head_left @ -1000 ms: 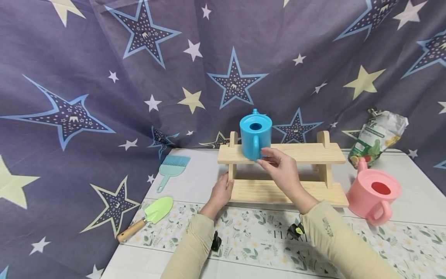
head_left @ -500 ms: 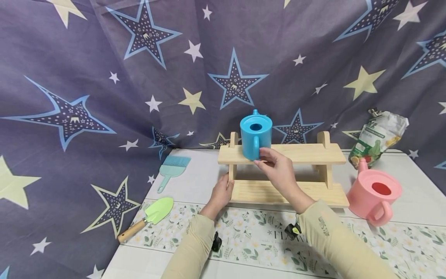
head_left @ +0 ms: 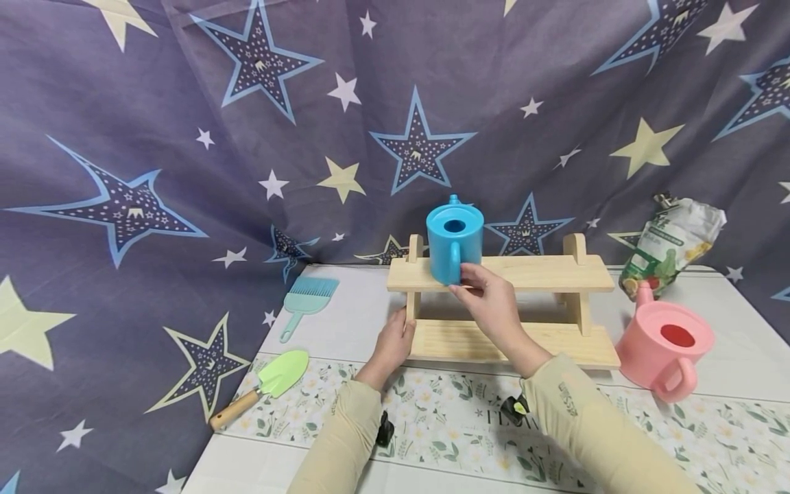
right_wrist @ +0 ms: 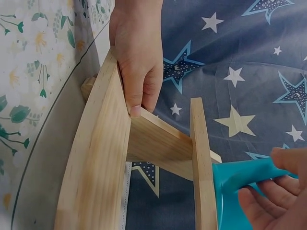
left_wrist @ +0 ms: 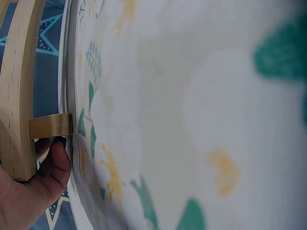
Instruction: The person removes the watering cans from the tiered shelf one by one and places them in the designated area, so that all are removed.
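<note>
A blue watering can [head_left: 453, 240] stands upright near the left end of the upper board of a two-tier wooden shelf [head_left: 543, 273]. My right hand [head_left: 492, 298] pinches the lower part of its handle, with thumb and fingers on either side in the right wrist view. My left hand [head_left: 391, 343] grips the shelf's left end at the lower board. In the right wrist view the left hand's thumb [right_wrist: 135, 111] lies against the wooden upright. The left wrist view has the left hand [left_wrist: 41, 191] around the edge of a wooden board [left_wrist: 17, 96].
On the right stands a pink watering can [head_left: 663, 346], with a clipped bag [head_left: 666, 247] behind it. A teal hand brush [head_left: 306, 298] and a green trowel [head_left: 278, 376] with a wooden handle lie on the left. A star-patterned curtain [head_left: 345, 55] hangs behind the table.
My right hand has shifted slightly left, closer around the blue can's handle. The left hand, shelf and blue can stay in place.
</note>
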The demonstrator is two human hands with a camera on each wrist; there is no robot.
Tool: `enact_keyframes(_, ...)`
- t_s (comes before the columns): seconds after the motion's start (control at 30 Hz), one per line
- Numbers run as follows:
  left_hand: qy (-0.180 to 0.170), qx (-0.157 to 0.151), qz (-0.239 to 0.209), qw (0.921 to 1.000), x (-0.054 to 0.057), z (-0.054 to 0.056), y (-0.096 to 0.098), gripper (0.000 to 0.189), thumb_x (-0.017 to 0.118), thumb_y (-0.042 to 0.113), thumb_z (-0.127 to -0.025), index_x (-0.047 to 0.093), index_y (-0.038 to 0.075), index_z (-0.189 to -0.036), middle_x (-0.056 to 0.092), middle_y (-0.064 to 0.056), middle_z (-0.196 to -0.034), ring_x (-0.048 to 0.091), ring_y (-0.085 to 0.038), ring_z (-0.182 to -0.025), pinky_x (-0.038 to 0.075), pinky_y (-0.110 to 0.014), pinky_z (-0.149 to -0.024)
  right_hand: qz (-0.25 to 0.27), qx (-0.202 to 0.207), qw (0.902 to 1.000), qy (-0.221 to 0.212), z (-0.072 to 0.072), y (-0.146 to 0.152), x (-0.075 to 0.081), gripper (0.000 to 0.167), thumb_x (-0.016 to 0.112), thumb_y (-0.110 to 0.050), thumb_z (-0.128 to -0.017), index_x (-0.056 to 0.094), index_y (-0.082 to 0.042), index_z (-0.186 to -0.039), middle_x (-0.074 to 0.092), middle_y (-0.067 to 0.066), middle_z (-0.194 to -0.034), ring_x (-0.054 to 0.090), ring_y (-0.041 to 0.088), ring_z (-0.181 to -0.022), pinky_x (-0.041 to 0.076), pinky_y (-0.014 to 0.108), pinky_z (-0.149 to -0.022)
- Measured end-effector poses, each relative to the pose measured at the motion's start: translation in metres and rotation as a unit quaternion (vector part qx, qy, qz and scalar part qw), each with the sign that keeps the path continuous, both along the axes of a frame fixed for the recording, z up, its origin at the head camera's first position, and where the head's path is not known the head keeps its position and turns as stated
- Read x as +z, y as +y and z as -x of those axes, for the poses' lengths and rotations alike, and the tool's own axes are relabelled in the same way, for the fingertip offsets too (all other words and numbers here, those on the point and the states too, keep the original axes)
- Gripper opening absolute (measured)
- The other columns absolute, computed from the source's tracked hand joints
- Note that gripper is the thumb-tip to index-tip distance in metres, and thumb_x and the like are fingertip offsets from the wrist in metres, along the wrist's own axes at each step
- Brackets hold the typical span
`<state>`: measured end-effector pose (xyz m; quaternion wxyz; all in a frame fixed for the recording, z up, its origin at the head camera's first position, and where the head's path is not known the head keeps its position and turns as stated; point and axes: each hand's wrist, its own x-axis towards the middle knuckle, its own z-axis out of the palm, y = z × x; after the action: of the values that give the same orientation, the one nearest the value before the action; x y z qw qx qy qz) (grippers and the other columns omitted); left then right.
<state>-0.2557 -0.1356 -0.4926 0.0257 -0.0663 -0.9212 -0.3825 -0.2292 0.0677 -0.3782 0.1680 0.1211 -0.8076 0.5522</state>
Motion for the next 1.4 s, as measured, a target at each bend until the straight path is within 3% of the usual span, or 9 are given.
enact_keyframes(0.57, -0.001, 0.0, -0.002, 1.0, 0.0006, -0.0014, 0.0016, 0.045, 0.04, 0.022, -0.106, 0.039, 0.0, -0.146, 0.048, -0.019, -0.137, 0.049, -0.034, -0.127, 0.039, -0.049, -0.108, -0.044, -0.04, 0.9982, 0.011, 0.0033, -0.0077, 0.0006, 0.035, 0.075, -0.013, -0.088, 0.066, -0.001, -0.119, 0.071, 0.016, -0.105, 0.069, 0.028, -0.095, 0.059, 0.041, -0.08)
enact_keyframes(0.83, -0.001, 0.0, 0.003, 1.0, -0.0008, 0.0001, 0.0014, 0.046, 0.04, 0.023, -0.106, 0.039, 0.0, -0.146, 0.048, -0.019, -0.137, 0.048, -0.034, -0.128, 0.039, -0.048, -0.109, -0.085, -0.061, 0.9942, 0.024, 0.0067, -0.0087, -0.0019, 0.022, 0.074, -0.017, -0.089, 0.07, -0.004, -0.107, 0.073, 0.012, -0.096, 0.071, 0.025, -0.085, 0.06, 0.04, -0.075)
enact_keyframes(1.07, -0.004, -0.001, 0.001, 1.0, -0.0016, 0.0, 0.001, 0.046, 0.04, 0.023, -0.106, 0.039, -0.001, -0.145, 0.048, -0.019, -0.138, 0.047, -0.034, -0.129, 0.038, -0.048, -0.109, -0.093, -0.057, 0.9932, 0.04, 0.0071, -0.0089, -0.0041, 0.02, 0.072, -0.013, -0.09, 0.067, -0.002, -0.106, 0.073, 0.016, -0.097, 0.071, 0.028, -0.085, 0.06, 0.041, -0.075)
enact_keyframes(1.4, -0.006, 0.003, 0.001, 1.0, -0.0003, 0.0007, -0.0002, 0.046, 0.04, 0.023, -0.106, 0.039, -0.002, -0.145, 0.047, -0.019, -0.139, 0.046, -0.035, -0.13, 0.037, -0.048, -0.11, -0.143, -0.047, 0.9862, 0.07, 0.0015, -0.0051, -0.0048, 0.016, 0.068, -0.014, -0.093, 0.063, -0.004, -0.104, 0.072, 0.014, -0.097, 0.071, 0.026, -0.085, 0.06, 0.041, -0.076)
